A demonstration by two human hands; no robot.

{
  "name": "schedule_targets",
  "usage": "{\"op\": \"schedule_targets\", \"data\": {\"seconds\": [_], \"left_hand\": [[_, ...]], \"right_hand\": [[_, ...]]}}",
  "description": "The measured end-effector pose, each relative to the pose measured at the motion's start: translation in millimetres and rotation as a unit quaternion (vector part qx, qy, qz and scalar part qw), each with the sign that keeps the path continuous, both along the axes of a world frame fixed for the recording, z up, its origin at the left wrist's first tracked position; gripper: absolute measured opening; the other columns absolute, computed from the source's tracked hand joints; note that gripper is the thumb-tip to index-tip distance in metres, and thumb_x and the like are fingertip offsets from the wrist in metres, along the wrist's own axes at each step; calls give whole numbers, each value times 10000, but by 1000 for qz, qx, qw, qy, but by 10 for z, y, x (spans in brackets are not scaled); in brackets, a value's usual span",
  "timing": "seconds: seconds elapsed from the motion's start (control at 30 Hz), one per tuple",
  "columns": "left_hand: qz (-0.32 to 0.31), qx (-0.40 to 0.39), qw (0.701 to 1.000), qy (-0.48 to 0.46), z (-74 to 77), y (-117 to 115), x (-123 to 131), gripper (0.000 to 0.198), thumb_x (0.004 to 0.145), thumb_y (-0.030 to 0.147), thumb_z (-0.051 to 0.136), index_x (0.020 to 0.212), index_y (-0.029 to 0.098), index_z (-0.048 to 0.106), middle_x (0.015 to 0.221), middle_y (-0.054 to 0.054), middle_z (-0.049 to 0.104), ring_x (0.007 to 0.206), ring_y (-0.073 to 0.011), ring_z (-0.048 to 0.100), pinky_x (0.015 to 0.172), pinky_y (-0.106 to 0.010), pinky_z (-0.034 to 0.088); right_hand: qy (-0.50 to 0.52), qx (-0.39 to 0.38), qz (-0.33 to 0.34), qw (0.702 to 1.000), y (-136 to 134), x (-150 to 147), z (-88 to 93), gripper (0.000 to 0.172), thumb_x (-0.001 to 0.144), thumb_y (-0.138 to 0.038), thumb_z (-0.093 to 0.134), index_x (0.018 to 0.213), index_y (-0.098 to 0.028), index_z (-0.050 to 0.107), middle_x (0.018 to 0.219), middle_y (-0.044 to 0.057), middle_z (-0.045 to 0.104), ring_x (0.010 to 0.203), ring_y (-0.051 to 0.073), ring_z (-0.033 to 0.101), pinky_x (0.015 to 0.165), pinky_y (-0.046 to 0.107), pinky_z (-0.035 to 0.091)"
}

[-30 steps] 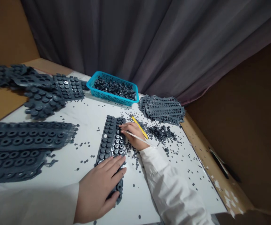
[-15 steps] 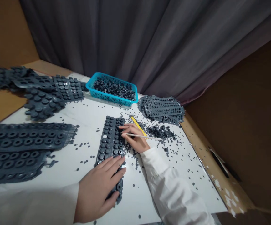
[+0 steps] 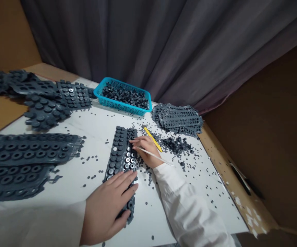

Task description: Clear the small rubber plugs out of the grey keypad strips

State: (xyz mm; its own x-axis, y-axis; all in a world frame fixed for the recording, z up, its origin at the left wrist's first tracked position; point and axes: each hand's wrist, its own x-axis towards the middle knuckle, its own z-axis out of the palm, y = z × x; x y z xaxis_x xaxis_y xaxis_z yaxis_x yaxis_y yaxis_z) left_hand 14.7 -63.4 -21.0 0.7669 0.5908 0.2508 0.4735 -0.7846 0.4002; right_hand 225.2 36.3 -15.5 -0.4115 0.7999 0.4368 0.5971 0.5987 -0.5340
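Note:
A dark grey rubber sheet (image 3: 117, 155) with rows of round, raised knobs lies lengthwise before me on the white board. Flat across its near part rests my left hand (image 3: 111, 202), fingers extended and slightly apart. My right hand (image 3: 147, 151) is closed around a thin white stick (image 3: 155, 155), its fingertips at the sheet's right-hand rows near the far end. The stick slants back over the wrist; its working tip is hidden by the fingers. Beside the right hand lies a yellow strip (image 3: 152, 139), with a heap of small dark rubber pieces (image 3: 178, 145) to its right.
A blue basket (image 3: 122, 109) of dark rubber pieces stands at the back. Perforated sheets (image 3: 179, 118) are stacked at the right rear. More knobbed sheets (image 3: 27, 147) lie on the left. Small dark discs litter the board. A grey curtain (image 3: 148, 44) hangs behind.
The white stick has tilted, its rear end dropping toward my right wrist. Several knobs near that hand now shine brightly. My left hand stays in place on the sheet.

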Motion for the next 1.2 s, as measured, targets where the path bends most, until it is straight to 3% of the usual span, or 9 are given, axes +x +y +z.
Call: {"op": "schedule_targets", "data": {"seconds": [0.13,0.23,0.37,0.5,0.73,0.9,1.07,1.2], "left_hand": [[0,-3,1000,2,26,11,-1,576,769,171,516,1338,248,463,1509,-25,348,1351,-266,370,1127,-433,322],[0,5,1000,10,33,10,-4,574,788,182,509,1354,252,445,1510,-22,346,1355,-262,365,1123,-434,331],[4,3,1000,13,22,-1,-7,563,798,200,510,1356,248,448,1516,-25,334,1357,-271,362,1120,-437,334],[9,1,1000,16,17,-8,-5,556,789,201,516,1342,239,465,1511,-30,345,1352,-275,367,1121,-441,328],[9,2,1000,15,28,-8,7,541,776,189,506,1315,236,489,1509,-23,348,1347,-259,375,1125,-425,322],[5,1,1000,11,15,-3,2,562,780,185,513,1336,249,465,1507,-25,353,1354,-263,364,1131,-432,308],[4,7,1000,18,32,2,-2,569,775,183,521,1337,250,462,1503,-21,360,1352,-255,367,1126,-424,318],[7,13,1000,22,35,-3,3,552,779,189,520,1327,243,472,1506,-21,355,1353,-258,363,1117,-419,329]], "right_hand": [[-34,25,-57,997,42,17,-6,150,932,-300,503,833,-238,597,1043,55,721,938,222,630,882,441,453],[32,34,-109,993,37,51,18,158,933,-304,494,835,-228,593,1010,82,718,967,233,640,880,436,472],[116,-36,-40,992,-86,35,70,158,915,-353,537,844,-223,593,1069,86,704,1051,219,623,928,431,488],[93,-88,12,992,-210,-28,81,172,898,-381,565,824,-229,595,1039,81,727,1092,232,590,933,460,480],[34,-7,7,999,-183,-29,29,90,912,-293,553,842,-249,586,1013,48,737,962,212,635,865,416,481],[45,34,-74,996,-158,-5,32,131,922,-295,532,815,-240,584,999,60,733,914,205,654,849,402,482],[85,-35,10,996,-205,-15,62,117,905,-323,563,830,-238,588,1034,68,731,1055,217,607,901,409,489],[52,-46,19,997,-214,-28,42,123,901,-336,567,835,-239,603,1030,71,733,1068,229,596,917,433,469]]}}
